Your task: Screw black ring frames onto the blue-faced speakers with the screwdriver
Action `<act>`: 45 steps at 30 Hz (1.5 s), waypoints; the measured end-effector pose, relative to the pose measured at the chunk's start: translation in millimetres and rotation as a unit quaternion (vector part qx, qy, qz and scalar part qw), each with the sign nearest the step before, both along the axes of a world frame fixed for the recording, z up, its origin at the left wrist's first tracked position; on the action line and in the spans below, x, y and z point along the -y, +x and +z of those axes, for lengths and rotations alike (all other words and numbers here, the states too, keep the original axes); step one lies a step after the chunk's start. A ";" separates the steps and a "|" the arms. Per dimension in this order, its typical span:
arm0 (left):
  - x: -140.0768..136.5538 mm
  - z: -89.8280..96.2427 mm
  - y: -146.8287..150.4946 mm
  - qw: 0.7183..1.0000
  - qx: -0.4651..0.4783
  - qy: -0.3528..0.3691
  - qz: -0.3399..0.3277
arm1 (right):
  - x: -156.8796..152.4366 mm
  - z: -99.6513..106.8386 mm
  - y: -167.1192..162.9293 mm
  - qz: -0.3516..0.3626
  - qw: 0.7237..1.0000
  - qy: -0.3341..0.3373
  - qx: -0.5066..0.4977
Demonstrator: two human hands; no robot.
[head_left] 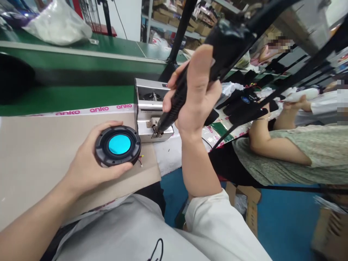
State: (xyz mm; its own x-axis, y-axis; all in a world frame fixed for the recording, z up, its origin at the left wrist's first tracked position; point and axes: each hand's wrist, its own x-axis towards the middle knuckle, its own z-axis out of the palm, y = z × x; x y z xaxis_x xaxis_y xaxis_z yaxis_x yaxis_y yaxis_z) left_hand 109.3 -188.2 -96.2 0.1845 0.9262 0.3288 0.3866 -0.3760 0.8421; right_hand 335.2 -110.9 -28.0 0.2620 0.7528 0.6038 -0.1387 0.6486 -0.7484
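My left hand (85, 163) is closed around the rim of a round black housing (100, 143), with a shiny cyan disc (119, 144) at its centre. Small holes show around its ring. Wrapped around a black electric screwdriver (227, 45) is my right hand (197, 98), thumb along its body. The screwdriver points down and left, its tip at the front of a silver box-shaped screw feeder (140, 119). Whether the bit touches a screw there is too small to tell. A small wire connector (141, 162) pokes out beside the housing.
A beige mat (35, 152) covers the near bench, edged with pink-lettered tape (99, 109). Behind is a green shelf (119, 49) bearing a white plastic bag (58, 23). At right sit co-workers, one in a green shirt (320, 148), near black parts. Cardboard boxes (330, 230) stand on the blue floor.
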 end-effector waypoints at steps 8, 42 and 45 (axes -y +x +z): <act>1.5 -5.0 -3.2 1.000 0.000 0.015 -0.012 | 7.0 2.9 -10.9 0.069 0.995 -0.058 0.045; 2.2 -1.5 -1.0 0.999 0.021 -0.011 -0.031 | 9.2 -11.3 -9.6 0.029 0.996 -0.087 0.001; 2.7 -0.5 -0.6 0.999 0.030 -0.024 -0.032 | 23.5 5.5 -6.5 0.054 0.994 -0.090 -0.022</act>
State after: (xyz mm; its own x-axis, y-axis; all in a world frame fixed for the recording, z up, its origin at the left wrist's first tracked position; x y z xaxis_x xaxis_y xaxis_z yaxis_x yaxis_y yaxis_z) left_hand 108.8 -190.9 -96.7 0.2260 0.9279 0.2965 0.3118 -0.3572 0.8804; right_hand 328.7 -134.3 -22.5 0.1978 0.8729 0.4460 -0.2350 0.4840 -0.8429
